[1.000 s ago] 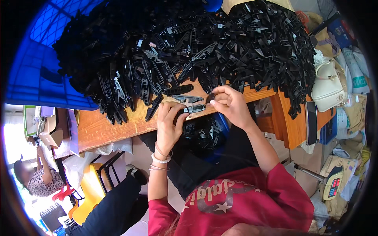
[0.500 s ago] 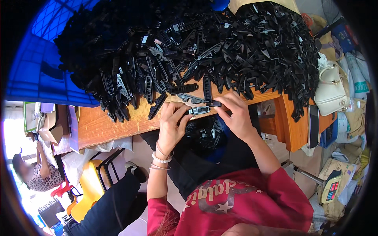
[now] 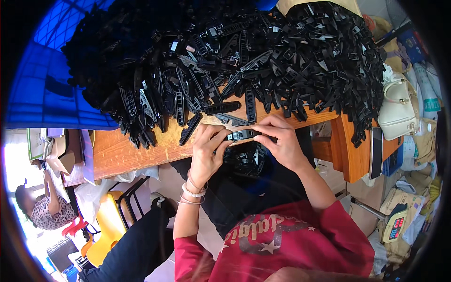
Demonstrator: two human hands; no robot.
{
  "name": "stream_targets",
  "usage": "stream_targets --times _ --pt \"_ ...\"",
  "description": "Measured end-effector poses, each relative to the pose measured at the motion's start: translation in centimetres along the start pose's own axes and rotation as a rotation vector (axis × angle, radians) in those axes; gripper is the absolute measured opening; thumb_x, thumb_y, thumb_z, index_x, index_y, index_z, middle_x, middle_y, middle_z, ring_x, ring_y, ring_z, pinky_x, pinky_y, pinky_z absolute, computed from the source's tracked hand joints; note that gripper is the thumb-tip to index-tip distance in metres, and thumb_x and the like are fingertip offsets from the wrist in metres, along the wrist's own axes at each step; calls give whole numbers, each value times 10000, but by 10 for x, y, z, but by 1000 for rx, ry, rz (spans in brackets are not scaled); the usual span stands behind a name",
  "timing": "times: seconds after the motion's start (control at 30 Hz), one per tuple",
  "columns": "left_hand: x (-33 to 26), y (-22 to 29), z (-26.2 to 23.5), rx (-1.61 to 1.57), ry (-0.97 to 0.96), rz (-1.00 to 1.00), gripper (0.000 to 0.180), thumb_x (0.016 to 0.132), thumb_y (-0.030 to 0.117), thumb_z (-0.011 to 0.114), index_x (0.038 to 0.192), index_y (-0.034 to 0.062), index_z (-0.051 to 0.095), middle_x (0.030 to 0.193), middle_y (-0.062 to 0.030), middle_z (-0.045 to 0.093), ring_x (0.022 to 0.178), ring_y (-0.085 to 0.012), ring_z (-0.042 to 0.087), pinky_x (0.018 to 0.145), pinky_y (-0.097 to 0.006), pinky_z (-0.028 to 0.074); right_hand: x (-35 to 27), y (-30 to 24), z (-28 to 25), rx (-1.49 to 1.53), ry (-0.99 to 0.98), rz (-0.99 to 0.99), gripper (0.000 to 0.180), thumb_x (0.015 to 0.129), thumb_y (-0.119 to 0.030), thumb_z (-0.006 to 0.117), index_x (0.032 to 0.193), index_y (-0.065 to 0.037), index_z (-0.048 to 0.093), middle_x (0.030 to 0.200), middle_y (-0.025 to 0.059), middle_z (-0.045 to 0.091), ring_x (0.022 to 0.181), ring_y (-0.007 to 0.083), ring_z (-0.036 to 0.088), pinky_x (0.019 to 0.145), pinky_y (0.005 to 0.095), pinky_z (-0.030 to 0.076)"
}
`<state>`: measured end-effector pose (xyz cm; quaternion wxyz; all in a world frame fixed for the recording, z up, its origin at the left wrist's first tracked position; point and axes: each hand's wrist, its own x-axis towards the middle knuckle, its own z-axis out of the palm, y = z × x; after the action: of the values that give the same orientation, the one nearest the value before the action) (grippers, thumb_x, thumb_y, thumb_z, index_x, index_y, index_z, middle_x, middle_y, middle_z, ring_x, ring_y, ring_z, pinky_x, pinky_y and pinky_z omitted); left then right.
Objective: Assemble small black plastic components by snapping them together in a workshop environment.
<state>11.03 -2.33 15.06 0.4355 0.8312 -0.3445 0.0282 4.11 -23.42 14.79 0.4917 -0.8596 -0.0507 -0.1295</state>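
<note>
Just off the table's near edge, a narrow black plastic part spans the space between my hands. My left hand pinches its left end, where greyish details show. At its right end, the thumb and fingers of my right hand are closed on a plain black section. Whether that section is a separate piece fitted in cannot be made out. Beyond my hands lies a heap of long ribbed black plastic parts, with a few strays at its near side. Smaller black pieces are piled to the right.
The wooden table carries both heaps. A blue crate borders it at left. Below my hands, more black parts sit over my lap. A white handbag and a scale are at right; a yellow chair and another person at left.
The small black piece in my right hand was set higher against the part's right end; now it lies in line with it. My right hand has come slightly lower; the view has shifted a little.
</note>
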Motion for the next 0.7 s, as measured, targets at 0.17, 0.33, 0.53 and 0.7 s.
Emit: stream_targets --times 0.17,0.33,0.53,0.7 --pt "-2 -2 2 -9 -14 69 238 741 -5 735 975 -7 687 952 -115 627 894 -305 563 777 -378 479 8 -3 12 25 -65 -78 269 757 6 750 1022 8 708 891 65 564 827 196 546 727 310 449" --pt "-3 -8 1 -111 -95 78 349 698 81 819 1017 0 701 947 -103 635 882 -282 583 778 -363 489 -12 -7 16 69 48 -7 212 793 20 726 1003 4 709 901 73 598 811 192 579 707 303 465" --pt "16 3 -3 216 0 195 383 774 49 735 1136 -12 623 1109 -130 592 910 -304 570 786 -383 485 -22 16 -23 -427 617 107 237 814 -45 727 1041 -22 664 984 123 630 927 301 601 808 384 472" --pt "23 14 1 348 -145 308 302 772 37 703 1050 1 589 988 -109 549 893 -296 540 774 -383 467 -17 21 -34 -272 413 298 262 797 -25 733 1040 21 646 958 128 623 879 282 602 766 376 470"
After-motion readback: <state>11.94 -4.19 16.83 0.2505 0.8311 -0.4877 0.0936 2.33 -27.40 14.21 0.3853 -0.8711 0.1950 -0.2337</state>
